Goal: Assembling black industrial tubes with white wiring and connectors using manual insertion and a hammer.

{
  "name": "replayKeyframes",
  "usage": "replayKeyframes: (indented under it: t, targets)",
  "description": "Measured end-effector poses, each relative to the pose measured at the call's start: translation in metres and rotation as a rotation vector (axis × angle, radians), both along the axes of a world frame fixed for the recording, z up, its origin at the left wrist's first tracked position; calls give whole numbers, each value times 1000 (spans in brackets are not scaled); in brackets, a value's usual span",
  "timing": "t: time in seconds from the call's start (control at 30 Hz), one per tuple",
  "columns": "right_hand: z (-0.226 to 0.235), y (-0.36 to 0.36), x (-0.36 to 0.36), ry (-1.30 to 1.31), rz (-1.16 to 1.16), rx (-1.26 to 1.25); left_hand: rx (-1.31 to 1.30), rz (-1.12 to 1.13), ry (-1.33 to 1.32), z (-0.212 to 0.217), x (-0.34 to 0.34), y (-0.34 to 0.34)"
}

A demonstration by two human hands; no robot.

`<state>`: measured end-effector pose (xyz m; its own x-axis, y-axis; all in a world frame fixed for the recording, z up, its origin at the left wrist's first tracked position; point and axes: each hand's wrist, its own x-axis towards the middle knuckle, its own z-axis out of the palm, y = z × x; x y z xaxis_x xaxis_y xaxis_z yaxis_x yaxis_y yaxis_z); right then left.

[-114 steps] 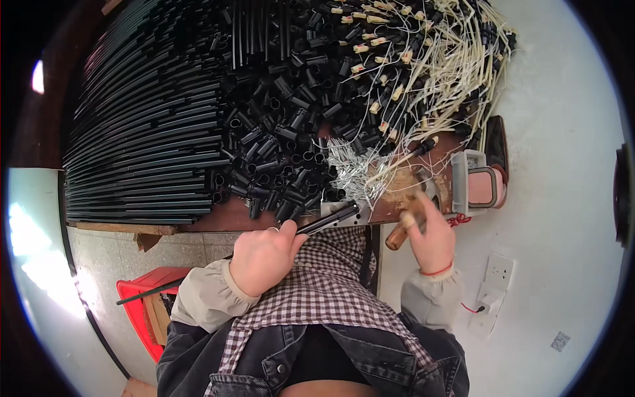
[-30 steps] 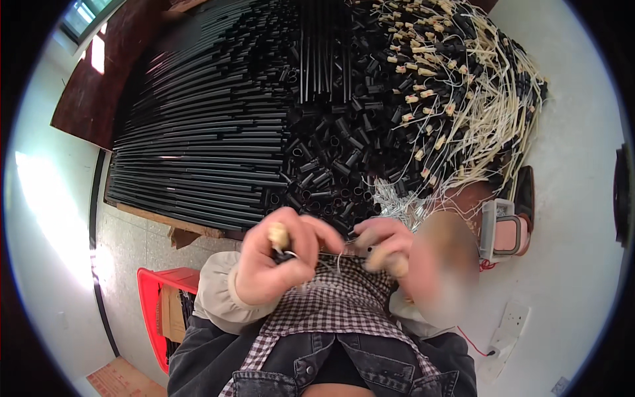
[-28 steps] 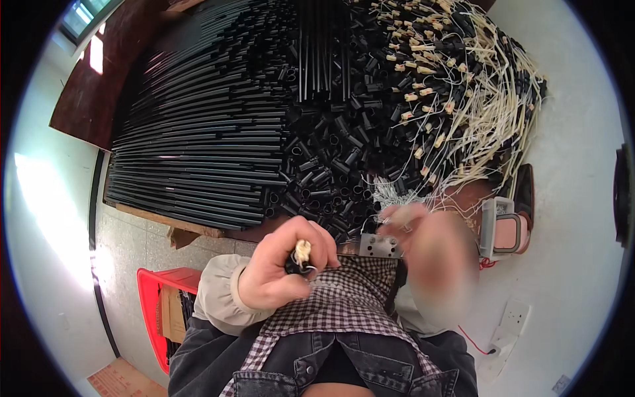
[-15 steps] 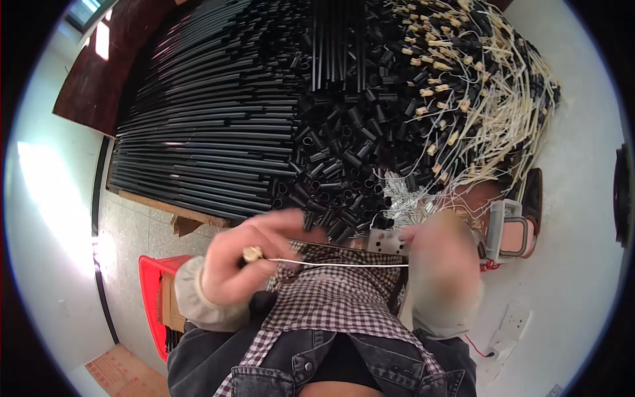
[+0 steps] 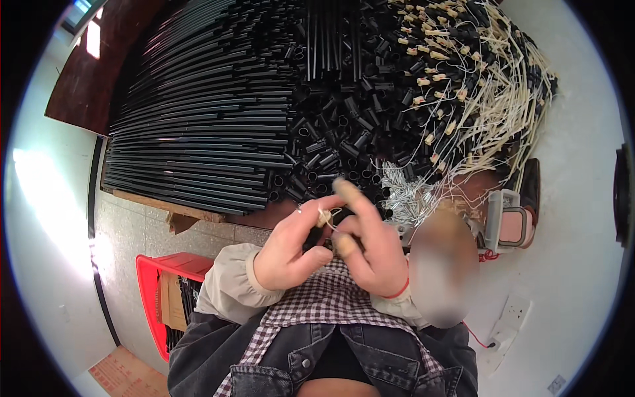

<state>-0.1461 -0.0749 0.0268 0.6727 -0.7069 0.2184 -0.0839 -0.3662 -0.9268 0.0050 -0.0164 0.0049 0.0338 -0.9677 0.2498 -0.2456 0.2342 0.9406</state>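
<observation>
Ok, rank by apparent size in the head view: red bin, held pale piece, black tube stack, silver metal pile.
Largest to smallest:
black tube stack
red bin
silver metal pile
held pale piece

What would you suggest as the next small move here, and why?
Probably pinch the white wire with the right hand: it loops out by the cream connector in the left hand, and the right fingers are close; whether they touch it is unclear.
</observation>
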Motion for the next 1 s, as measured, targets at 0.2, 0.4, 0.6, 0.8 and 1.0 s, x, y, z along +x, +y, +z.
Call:
replayKeyframes:
  t: [0.2, 0.4, 0.6, 0.8, 1.0]
  targets:
    - [-7, 2, -26, 179, -146, 66, 4, 16, -169, -10, 2, 5]
    - [8, 1, -27, 189, -106, -148, 132, -43, -117, 4, 7, 5]
    - [-1, 8, -12, 271, -88, -237, 12, 128, -227, 16, -14, 7]
    - [-3, 3, -40, 66, -123, 115, 65, -42, -295, 3, 3, 13]
    - [-14, 8, -18, 147, -98, -282, 40, -20, -148, 20, -6, 5]
